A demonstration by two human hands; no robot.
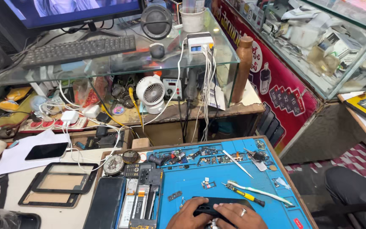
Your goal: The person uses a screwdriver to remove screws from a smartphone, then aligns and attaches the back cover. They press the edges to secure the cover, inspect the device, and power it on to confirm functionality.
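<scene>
Both hands at near edge of blue mat (191, 178). Left hand (186, 217) and right hand (236, 214) clamp black phone (208, 206), long axis left-right, lying just beyond knuckles. Screwdriver (244, 194) nearer right hand.

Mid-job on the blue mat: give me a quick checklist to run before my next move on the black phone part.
1. Black phone part held by both hands, left hand and right hand: ok.
2. Part lies over the blue mat: ok.
3. Yellow-handled screwdriver close to the right hand: ok.
4. Tweezers lying on the mat: ok.
5. Small loose parts just beyond the hands, could get knocked: not ok.
6. Screws left in the part: cannot tell.
</scene>
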